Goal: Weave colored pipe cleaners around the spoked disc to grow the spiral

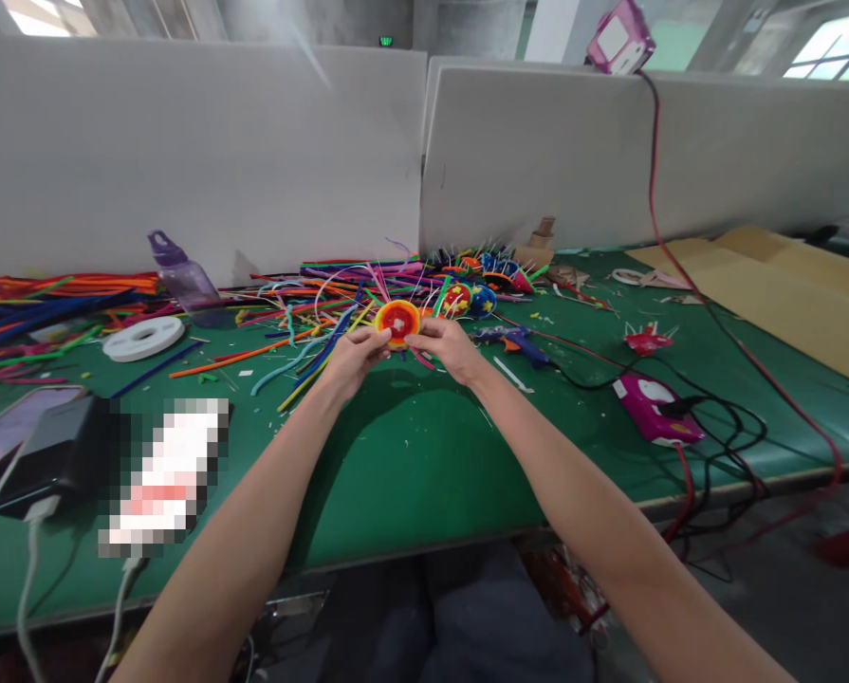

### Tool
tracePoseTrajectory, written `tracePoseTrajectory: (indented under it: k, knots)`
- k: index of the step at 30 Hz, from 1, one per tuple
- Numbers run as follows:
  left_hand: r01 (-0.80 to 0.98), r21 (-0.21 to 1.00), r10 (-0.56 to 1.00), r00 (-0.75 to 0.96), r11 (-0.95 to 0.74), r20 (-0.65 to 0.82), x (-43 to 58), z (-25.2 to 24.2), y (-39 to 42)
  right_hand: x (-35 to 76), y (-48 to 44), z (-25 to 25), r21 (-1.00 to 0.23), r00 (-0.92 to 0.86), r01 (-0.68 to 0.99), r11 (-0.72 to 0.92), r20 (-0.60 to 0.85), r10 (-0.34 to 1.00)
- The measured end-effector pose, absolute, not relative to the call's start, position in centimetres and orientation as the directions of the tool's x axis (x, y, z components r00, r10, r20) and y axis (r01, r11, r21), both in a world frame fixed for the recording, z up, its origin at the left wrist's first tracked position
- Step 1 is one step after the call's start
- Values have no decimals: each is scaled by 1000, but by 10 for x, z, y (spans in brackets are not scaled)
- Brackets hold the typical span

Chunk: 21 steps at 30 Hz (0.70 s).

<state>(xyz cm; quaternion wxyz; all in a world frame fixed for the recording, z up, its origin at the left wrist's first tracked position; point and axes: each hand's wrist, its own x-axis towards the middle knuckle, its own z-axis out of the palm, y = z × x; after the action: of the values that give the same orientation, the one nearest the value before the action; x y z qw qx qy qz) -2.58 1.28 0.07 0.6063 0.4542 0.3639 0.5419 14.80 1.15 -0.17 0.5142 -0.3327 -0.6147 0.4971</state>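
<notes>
Pinched between left hand [353, 359] and right hand [447, 343]: coiled disc [397, 321]; green table [410, 455], white partitions [196, 152] along far edge.

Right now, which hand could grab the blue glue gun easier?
Probably the right hand: the glue gun lies on the green table just beside it, while the left hand sits on the far side of the coiled pipe-cleaner disc both hands pinch.

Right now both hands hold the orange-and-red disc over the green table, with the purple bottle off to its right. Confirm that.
Wrong in one respect: in the head view the purple bottle sits left of the disc, not right. The left hand and right hand do both hold it over the green table.
</notes>
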Motion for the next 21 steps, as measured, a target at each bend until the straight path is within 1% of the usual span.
tracePoseTrajectory:
  k: [5, 9, 11, 15, 21]
  knots:
    - [-294, 955, 990, 124, -34, 73, -25, -2, 15, 146, 11, -2, -941, -184, -80, 328, 337, 923]
    - [-262, 963, 989, 106, -68, 99, -24, -6, 15, 147, 13, -3, -954, -138, -87, 288, 298, 945]
    - [-253, 963, 988, 95, -97, 125, -23, -7, 15, 147, 14, -4, -960, -124, -137, 245, 262, 957]
    - [-281, 950, 986, 51, -137, 157, -20, -6, 14, 148, 16, -4, -955, -135, -242, 172, 208, 969]
    - [-349, 930, 989, 35, -120, 141, -18, -5, 12, 148, 17, -5, -953, -120, -221, 209, 239, 964]
